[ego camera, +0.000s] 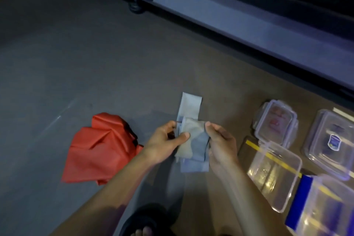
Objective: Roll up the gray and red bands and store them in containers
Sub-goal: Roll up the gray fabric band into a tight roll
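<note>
The gray band [191, 138] is held just above the floor, partly folded over itself, with one flat end stretching away from me. My left hand [162, 142] pinches its left edge, thumb pressed on the folded part. My right hand [220, 140] grips its right edge. The red band [99, 149] lies crumpled on the floor to the left, untouched. An open clear container [275, 174] stands on the floor right of my hands.
Two clear lids [275, 122] [331, 142] lie beyond the open container, and another clear container with a blue label [323, 209] sits at the lower right. A treadmill base [210, 9] runs across the back. My sandalled foot [145, 226] is at the bottom.
</note>
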### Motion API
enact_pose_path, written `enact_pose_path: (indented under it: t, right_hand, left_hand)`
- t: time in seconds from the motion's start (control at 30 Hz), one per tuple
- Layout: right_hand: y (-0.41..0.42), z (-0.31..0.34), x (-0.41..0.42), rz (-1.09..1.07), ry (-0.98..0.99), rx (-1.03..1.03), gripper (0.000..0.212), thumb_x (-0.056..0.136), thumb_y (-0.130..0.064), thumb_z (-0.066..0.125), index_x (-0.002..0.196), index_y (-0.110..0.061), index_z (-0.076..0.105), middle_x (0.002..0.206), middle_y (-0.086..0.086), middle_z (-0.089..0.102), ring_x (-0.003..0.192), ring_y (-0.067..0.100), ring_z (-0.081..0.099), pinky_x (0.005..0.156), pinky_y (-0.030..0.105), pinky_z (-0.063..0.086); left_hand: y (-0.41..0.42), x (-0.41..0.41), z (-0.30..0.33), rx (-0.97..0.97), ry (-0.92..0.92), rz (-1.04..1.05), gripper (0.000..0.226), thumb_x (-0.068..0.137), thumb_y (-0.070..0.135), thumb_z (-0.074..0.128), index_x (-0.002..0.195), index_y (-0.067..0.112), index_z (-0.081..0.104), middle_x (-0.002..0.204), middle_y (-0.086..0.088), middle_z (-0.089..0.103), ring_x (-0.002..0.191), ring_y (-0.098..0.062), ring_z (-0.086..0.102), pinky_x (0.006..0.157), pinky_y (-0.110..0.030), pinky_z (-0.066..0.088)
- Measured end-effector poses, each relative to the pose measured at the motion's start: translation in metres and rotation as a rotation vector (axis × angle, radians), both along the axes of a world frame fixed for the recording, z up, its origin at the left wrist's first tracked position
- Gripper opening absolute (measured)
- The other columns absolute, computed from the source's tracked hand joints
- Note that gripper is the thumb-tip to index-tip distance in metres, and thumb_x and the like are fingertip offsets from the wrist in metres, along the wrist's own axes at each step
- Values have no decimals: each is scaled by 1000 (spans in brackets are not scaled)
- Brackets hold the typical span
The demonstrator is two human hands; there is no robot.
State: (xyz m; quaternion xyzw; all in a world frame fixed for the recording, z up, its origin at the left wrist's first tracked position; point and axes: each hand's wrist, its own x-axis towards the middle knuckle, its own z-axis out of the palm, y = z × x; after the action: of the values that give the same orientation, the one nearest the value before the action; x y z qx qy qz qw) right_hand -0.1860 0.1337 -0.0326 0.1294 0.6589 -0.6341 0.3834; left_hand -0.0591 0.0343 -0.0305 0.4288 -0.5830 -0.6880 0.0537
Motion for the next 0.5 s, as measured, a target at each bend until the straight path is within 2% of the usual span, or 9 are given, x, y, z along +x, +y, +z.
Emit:
enact_pose_path:
  t: [0.1,0.13,0.2,0.23,0.3,0.37,0.43,0.5]
  right_hand:
    - [-22,-18,-10,29,32,97,16,90,-12,77,75,-14,72,74,2,72,73,19,67,70,33,57]
    - [-29,-24,-13,53,47,122,17,90,-13,77,74,-15,71,71,-1,71,69,16,65,65,29,56]
    - [-41,-36,-21,99,86,161,18,91,-15,77,74,-16,70,69,-4,69,66,12,62,59,24,52]
    - [-47,-41,-24,126,116,178,18,91,-15,76,74,-17,69,70,-5,67,66,10,60,57,20,50]
    - [-55,-47,-30,187,184,223,19,92,-15,75,75,-20,69,71,-6,67,64,7,58,55,15,48]
    - [-60,-53,-33,256,271,287,19,91,-19,76,74,-22,69,76,-6,71,73,11,65,67,22,55]
    - [-63,-56,-35,326,356,371,16,90,-23,76,76,-22,70,86,-3,76,87,18,71,83,33,58]
    - [-65,-51,-37,353,398,456,8,90,-26,75,83,-23,72,94,1,77,94,20,72,88,33,56]
  left_hand:
    - [-16,-15,-21,21,-144,1,15,93,21,72,100,17,59,95,-6,72,84,-19,69,66,-34,56]
    - [-22,-18,-28,-8,-182,-11,20,91,24,74,102,19,58,100,-8,73,88,-21,70,68,-37,57]
    - [-32,-25,-38,-151,-263,-47,33,86,30,76,114,24,58,111,-3,73,100,-23,70,82,-41,59]
    - [-35,-28,-38,-234,-310,-66,41,86,29,75,123,25,57,118,-1,71,106,-22,68,87,-38,58]
    - [-38,-32,-37,-372,-390,-89,50,88,25,74,132,28,51,128,2,61,113,-22,62,83,-28,55]
    - [-37,-33,-33,-487,-432,-146,58,84,28,77,132,36,46,130,5,51,115,-22,58,89,-34,55]
    - [-33,-33,-34,-548,-478,-225,65,81,34,80,131,42,39,131,8,50,114,-22,59,91,-43,55]
    - [-31,-33,-38,-565,-540,-238,66,79,40,81,129,42,37,129,8,54,113,-25,61,88,-44,54]
